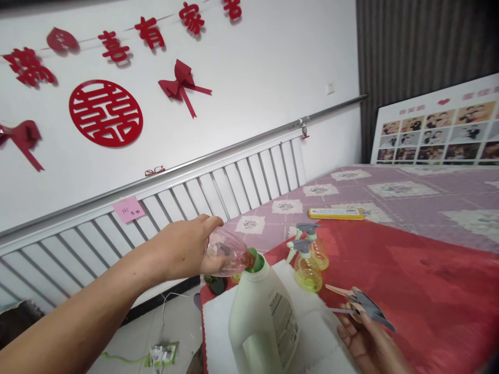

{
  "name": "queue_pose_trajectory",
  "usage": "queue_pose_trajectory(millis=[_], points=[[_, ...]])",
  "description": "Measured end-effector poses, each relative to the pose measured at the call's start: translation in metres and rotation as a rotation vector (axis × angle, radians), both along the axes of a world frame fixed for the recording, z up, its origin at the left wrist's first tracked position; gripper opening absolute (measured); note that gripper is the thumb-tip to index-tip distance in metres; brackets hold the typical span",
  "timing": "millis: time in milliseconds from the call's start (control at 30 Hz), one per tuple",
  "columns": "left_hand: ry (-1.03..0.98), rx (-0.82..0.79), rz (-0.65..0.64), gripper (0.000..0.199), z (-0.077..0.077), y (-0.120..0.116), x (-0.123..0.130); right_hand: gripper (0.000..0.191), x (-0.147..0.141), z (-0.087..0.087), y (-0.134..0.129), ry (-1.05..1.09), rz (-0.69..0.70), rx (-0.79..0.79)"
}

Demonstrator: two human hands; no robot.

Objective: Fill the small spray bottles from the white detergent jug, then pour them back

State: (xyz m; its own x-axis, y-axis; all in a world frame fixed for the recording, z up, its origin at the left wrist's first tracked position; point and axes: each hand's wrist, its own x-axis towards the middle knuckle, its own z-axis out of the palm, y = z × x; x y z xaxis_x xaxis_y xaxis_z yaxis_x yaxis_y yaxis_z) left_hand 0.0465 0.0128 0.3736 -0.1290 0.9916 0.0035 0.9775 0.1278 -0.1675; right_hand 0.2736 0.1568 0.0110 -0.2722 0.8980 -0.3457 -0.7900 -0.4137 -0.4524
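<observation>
My left hand [191, 246] is wrapped round a clear pinkish bottle [230, 251], tipped sideways with its neck at the open green mouth of a large pale-green jug [259, 311]. The jug stands upright on a white cloth [218, 322]. In my right hand [366, 330], low on the right, is a grey and peach spray pump head [370, 306] with a thin dip tube pointing left. Between the hands, two yellowish spray bottles [307, 272] with grey heads stand behind the jug; a little yellow-green liquid shows in the nearer one.
A yellow flat case [336, 213] lies on the patterned tablecloth [273, 228]. Red cloth [421, 280] covers the table's near right. Beyond the left table edge are a white radiator [218, 192] and a dark object [215, 284] beside the jug. A photo board [436, 124] leans at back right.
</observation>
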Motion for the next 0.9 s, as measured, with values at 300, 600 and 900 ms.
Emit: queue_pose_trajectory(millis=[300,600,900], points=[[0.061,-0.004,-0.063,0.066,0.002,0.018,-0.002,0.042,0.003,-0.007,0.003,0.007,0.009,-0.012],[0.078,-0.019,-0.050,0.064,0.005,0.016,0.000,0.039,0.003,-0.011,0.004,-0.023,0.021,0.039],[-0.332,0.110,0.113,0.068,-0.011,-0.019,-0.023,0.040,0.006,-0.014,0.004,0.023,-0.017,-0.016]])
